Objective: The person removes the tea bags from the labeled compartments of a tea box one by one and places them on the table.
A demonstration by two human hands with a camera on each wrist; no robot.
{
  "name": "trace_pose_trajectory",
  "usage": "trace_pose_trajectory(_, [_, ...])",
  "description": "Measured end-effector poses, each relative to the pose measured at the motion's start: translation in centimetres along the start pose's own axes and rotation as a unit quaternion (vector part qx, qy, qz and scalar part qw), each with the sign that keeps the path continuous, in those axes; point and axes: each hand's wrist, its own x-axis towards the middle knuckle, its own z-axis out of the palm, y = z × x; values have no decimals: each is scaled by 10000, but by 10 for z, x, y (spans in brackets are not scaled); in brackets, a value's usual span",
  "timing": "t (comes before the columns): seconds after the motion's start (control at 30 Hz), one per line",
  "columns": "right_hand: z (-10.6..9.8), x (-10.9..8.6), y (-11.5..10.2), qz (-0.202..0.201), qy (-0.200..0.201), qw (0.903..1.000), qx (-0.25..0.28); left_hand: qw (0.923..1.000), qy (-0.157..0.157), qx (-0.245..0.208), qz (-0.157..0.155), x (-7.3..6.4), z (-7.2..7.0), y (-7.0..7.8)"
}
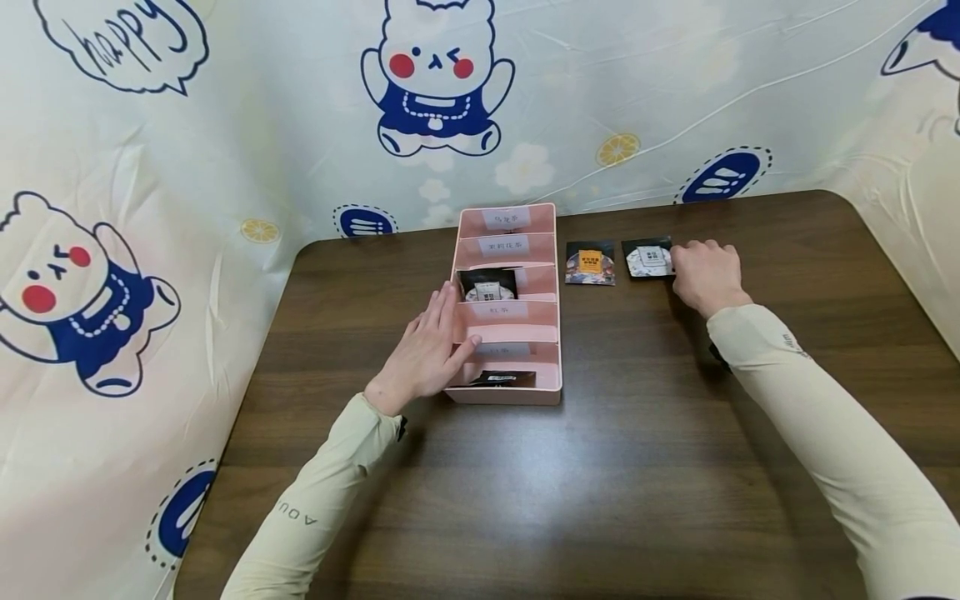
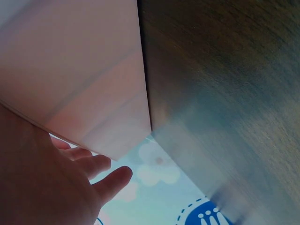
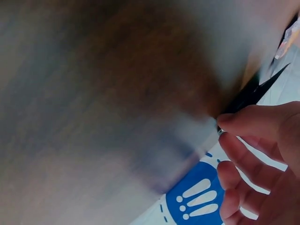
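My left hand (image 1: pixel 424 354) lies along the left wall of a pink divided box (image 1: pixel 561 333), fingers straight and thumb over the rim. In the left wrist view, the fingers (image 2: pixel 96 165) reach past the box's side. At the right, my right hand (image 1: pixel 708 273) pinches the right edge of a black tea bag packet with a white label (image 1: pixel 647 259). The right wrist view shows thumb and forefinger at the corner of this dark packet (image 3: pixel 251 96). Beside it lies another black packet with an orange label (image 1: pixel 590 262).
Paper labels head the box's compartments. A black packet (image 1: pixel 489 285) stands in the middle compartment and another (image 1: pixel 504 379) lies in the nearest one. Brown wooden table (image 1: pixel 525 492) surrounds the box. Behind it hangs a patterned cloth (image 1: pixel 300 150).
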Motion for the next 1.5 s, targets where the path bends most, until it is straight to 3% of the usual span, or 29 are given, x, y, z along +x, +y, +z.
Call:
trace_pose_trajectory(0.2, [-12, 2, -2, 173, -469, 9986, 143, 10000, 5, 17, 5, 1, 0, -1])
trace_pose_trajectory(0.57, [-25, 4, -8, 290, -338, 9984, 338, 10000, -1, -15, 16, 1, -1, -2])
trace_pose_trajectory(0.9, [-39, 7, -24, 293, 493, 9926, 1066, 10000, 36, -15, 42, 0, 0, -3])
trace_pose_trajectory(1.23, [-54, 17, -91, -149, 444, 9682, 2458, 9999, 32, -82, 50, 0, 1, -1])
trace_pose_trajectory(1.33, [-57, 21, -118, -437, 533, 9639, 2571, 10000, 25, -60, 23, 0, 1, -2])
trace_pose_trajectory(1.5, [-53, 23, -158, -1057, 572, 9661, 2285, 10000, 45, -79, 35, 0, 1, -3])
